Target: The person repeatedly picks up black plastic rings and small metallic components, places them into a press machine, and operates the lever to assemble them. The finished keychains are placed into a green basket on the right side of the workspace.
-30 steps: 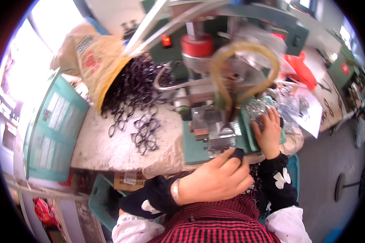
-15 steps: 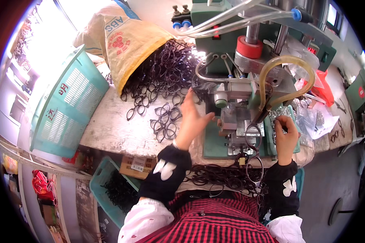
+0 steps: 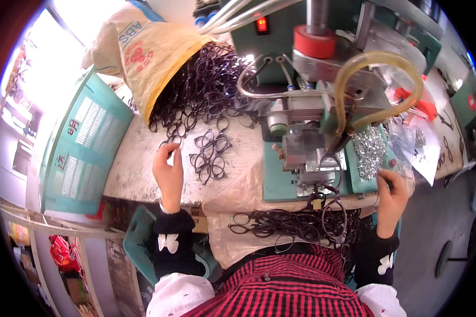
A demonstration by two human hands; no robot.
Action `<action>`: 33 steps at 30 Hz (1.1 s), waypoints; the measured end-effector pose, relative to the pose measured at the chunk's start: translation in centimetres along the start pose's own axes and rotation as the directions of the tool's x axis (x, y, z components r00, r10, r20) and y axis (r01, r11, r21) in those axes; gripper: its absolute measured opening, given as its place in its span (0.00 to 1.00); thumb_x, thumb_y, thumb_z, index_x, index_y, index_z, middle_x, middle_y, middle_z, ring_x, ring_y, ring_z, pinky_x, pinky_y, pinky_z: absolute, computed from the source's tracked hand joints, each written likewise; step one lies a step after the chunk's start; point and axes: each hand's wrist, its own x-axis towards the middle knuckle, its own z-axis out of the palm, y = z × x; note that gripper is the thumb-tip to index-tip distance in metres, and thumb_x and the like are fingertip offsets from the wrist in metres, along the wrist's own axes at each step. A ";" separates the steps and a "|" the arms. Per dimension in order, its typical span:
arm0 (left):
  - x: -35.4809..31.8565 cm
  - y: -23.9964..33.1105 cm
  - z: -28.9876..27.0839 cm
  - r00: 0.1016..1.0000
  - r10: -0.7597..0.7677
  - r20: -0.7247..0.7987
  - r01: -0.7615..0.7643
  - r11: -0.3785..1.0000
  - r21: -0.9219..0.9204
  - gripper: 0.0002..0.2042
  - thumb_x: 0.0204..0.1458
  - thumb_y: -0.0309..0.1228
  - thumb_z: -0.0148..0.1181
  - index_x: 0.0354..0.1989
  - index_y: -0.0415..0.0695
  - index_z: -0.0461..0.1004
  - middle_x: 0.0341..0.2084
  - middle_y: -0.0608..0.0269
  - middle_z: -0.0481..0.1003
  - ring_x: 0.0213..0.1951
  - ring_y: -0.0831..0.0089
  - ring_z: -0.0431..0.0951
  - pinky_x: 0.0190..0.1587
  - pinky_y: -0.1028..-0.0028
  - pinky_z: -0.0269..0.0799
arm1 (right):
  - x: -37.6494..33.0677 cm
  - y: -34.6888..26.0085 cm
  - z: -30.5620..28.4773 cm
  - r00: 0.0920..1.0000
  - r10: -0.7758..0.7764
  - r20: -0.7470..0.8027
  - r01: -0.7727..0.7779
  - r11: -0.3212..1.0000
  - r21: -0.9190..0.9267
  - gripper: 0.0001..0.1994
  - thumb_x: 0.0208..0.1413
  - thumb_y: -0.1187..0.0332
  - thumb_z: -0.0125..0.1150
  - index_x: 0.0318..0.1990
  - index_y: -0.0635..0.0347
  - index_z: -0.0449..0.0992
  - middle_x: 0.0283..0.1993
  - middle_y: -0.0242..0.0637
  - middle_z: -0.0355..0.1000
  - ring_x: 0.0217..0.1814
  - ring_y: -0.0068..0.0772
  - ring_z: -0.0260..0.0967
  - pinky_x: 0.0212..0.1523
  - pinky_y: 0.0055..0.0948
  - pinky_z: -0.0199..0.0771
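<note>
My left hand (image 3: pixel 168 177) is at the near edge of a heap of dark eyeglass frames (image 3: pixel 201 79); its thumb and forefinger close on one eyeglass frame (image 3: pixel 170 141). A few loose frames (image 3: pixel 210 158) lie just right of it. My right hand (image 3: pixel 391 199) is at the near right corner of a green tray (image 3: pixel 366 186) of small shiny metal pieces (image 3: pixel 368 153), fingertips pinched together; anything between them is too small to make out. Between my hands stands a green bench press (image 3: pixel 309 150). One dark eyeglass frame (image 3: pixel 334 224) hangs at the front of its metal fixture.
A yellow-rimmed woven sack (image 3: pixel 143 58) spills the heap onto the table. To its left leans a teal basket (image 3: pixel 84 142). More frames (image 3: pixel 280 224) lie at the table's front edge by my lap. A looped yellowish hose (image 3: pixel 378 59) arches over the press's right side; plastic bags (image 3: pixel 404 137) lie beyond the tray.
My left hand has moved left from beside the press to the heap, its spread fingers now closing on a frame. My right hand has drawn back to the tray's near corner. The view has shifted.
</note>
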 end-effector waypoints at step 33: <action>-5.7 26.5 6.0 0.027 0.300 0.954 0.992 0.106 -0.062 0.12 0.72 0.40 0.39 0.38 0.45 0.61 0.28 0.34 0.79 0.15 0.65 0.71 0.16 0.75 0.65 | 5.5 -1.1 4.7 0.935 -0.309 0.174 0.355 0.810 -0.467 0.11 0.47 0.70 0.68 0.39 0.58 0.81 0.51 0.47 0.76 0.63 0.55 0.68 0.59 0.47 0.72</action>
